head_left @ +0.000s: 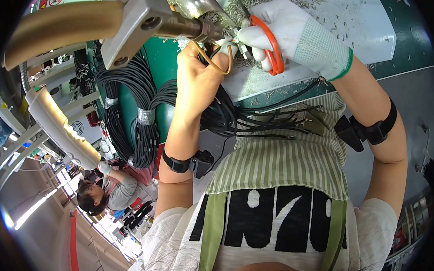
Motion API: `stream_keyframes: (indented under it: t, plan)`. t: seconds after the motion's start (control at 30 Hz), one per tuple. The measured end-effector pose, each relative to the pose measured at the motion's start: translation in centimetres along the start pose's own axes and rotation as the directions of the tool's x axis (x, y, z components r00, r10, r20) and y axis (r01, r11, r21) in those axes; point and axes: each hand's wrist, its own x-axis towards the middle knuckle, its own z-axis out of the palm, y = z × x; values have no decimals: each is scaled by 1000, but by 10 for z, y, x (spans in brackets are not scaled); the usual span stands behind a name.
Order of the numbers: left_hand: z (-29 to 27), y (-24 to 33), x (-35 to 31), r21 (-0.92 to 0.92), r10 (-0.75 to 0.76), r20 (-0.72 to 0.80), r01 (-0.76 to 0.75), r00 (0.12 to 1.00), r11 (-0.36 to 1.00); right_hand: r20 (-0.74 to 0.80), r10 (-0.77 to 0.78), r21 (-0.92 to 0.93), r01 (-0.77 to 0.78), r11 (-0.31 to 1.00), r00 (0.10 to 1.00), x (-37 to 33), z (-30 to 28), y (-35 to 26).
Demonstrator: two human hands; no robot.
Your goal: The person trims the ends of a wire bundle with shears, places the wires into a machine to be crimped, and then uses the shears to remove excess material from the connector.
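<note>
My right hand (289, 34), in a white knit glove with a green cuff, is closed round scissors with red loop handles (275, 51). The blades are mostly hidden at the fingertips. Facing it, my left hand (200, 69) pinches the end of a black cable (214, 53), with small coloured wires at its tip. White covers show on its fingertips. A thin tan loop (211, 62) stands out by these fingers; what it belongs to is unclear. Both hands meet just below a metal nozzle-like fitting (207, 31), above the white board (366, 33).
Small clipped bits (300, 1) litter the board. Bundled black cables (141, 96) hang over the green table's (157, 60) left side; more cable ends (295, 124) lie across my striped apron (279, 162). A tan hose and bracket (134, 28) loom upper left. Another person (105, 193) works beyond.
</note>
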Motion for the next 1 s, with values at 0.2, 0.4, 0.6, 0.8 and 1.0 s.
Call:
stream_keyframes:
  t: [0.2, 0.4, 0.6, 0.8, 1.0]
  plan:
    - [-2, -6, 3, 145, 132, 16, -133, 991, 981, 6, -42, 35, 42, 999, 999, 3, 2, 7]
    - [-1, 4, 9, 214, 101, 68, -113, 993, 970, 80, -97, 123, 87, 989, 992, 8, -3, 15]
    - [1, 5, 12, 173, 75, 62, -85, 995, 981, 94, -88, 145, 74, 987, 992, 10, -9, 12]
    - [9, 2, 15, 159, 114, -8, -111, 993, 981, 123, -58, 151, 39, 988, 991, 12, -16, 8]
    - [3, 3, 19, 239, 54, -10, -50, 998, 970, 138, -79, 149, 58, 987, 987, 16, -21, 8]
